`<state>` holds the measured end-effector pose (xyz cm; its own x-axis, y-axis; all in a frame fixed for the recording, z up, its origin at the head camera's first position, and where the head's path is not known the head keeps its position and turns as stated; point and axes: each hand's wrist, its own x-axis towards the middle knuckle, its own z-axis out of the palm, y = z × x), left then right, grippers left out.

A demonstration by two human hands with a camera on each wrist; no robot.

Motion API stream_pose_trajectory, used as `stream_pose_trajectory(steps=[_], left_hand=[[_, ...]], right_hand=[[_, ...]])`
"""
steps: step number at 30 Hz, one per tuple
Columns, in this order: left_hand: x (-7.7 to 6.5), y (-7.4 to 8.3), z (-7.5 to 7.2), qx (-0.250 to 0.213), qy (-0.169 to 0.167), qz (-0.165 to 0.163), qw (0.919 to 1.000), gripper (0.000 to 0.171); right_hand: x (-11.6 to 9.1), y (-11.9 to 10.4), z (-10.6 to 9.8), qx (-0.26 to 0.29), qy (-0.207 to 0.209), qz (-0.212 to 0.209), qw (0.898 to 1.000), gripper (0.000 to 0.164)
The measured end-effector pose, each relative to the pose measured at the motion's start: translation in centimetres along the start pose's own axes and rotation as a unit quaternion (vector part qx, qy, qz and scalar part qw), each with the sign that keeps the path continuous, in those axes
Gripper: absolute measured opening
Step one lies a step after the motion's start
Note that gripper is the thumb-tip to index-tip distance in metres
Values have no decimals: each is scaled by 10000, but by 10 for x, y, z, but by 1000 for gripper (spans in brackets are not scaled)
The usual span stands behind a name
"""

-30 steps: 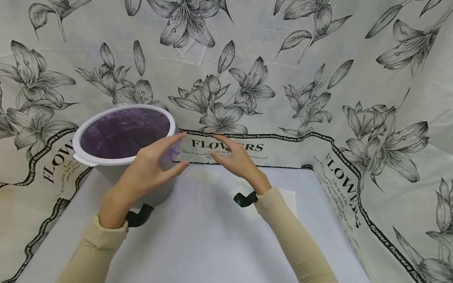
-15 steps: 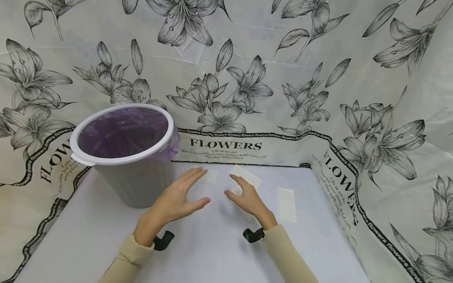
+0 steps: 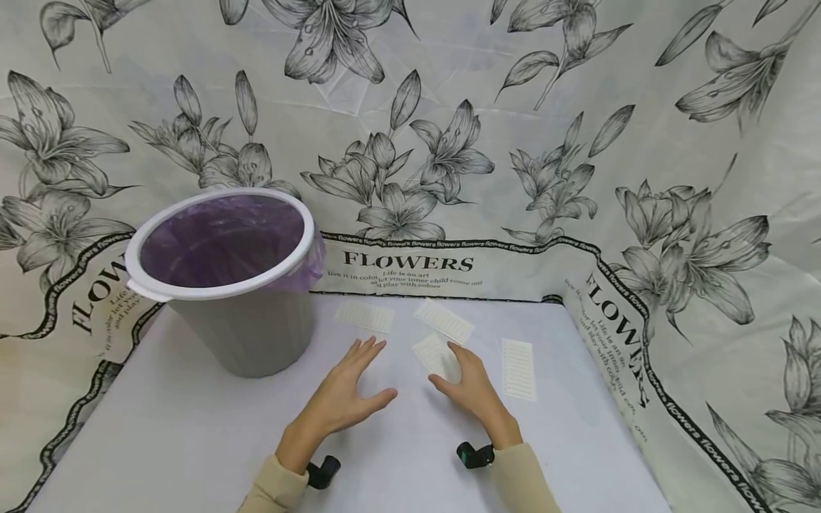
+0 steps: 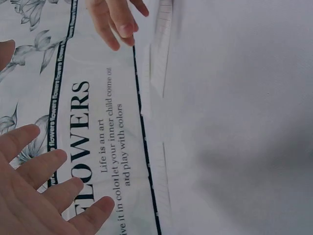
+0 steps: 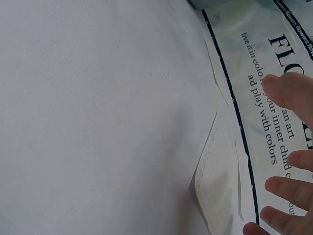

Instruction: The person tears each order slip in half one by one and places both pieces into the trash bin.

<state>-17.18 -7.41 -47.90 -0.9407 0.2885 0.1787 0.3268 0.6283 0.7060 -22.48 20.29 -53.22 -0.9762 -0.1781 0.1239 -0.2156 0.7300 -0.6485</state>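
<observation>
My left hand (image 3: 343, 395) hovers over the white table right of the bin, fingers spread and holding nothing. Opposite it, my right hand (image 3: 476, 385) is held with thumb and fingers apart, also holding nothing. Just beyond the right fingertips lies a white lined paper card (image 3: 436, 354), partly hidden by that hand. A second lined card (image 3: 444, 320) lies behind it. Another card (image 3: 364, 316) is near the back edge, and one more card (image 3: 518, 369) sits to the right. In the right wrist view the nearest card (image 5: 215, 181) appears slightly raised off the table.
A grey trash bin (image 3: 253, 335) with a white rim and purple liner bag (image 3: 221, 239) stands at the back left. Floral fabric (image 3: 410, 157) printed with the word FLOWERS hangs behind and along the sides of the white tabletop (image 3: 192, 434).
Both hands have come back toward me, away from the bin and the rear cloth. The left hand has also shifted right, and the cards are now more exposed. The bin stays put.
</observation>
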Motion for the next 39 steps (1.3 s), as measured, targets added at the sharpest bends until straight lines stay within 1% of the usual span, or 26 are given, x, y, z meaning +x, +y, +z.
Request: stream_pose_trajectory(steps=[5,9,16,18,21,26,30,35,39], left_hand=[[-2,-7,10,-110,79,-201,9997,78],[-2,-11,18,-205,99,-215,9995,77],[-2,-14,29,-293,193,-39,9994,75],[-2,-14,32,-327,212,16,9992,74],[-1,-13,37,-267,161,58,9995,73],[4,-11,44,41,20,276,9996,68],[7,-10,46,162,30,421,9990,66],[9,-10,46,200,43,451,9988,64],[10,-12,47,218,49,456,9987,62]], right_hand=[[-5,13,3,-79,136,274,9995,83],[-3,20,4,-187,227,368,9989,82],[1,23,7,-153,600,414,9972,73],[2,23,10,-135,651,450,9968,71],[4,22,12,-113,654,570,9962,68],[7,21,14,-55,670,817,9944,64],[8,23,15,-123,681,796,9944,60],[10,26,12,-155,664,754,9948,54],[12,28,11,-137,651,869,9940,48]])
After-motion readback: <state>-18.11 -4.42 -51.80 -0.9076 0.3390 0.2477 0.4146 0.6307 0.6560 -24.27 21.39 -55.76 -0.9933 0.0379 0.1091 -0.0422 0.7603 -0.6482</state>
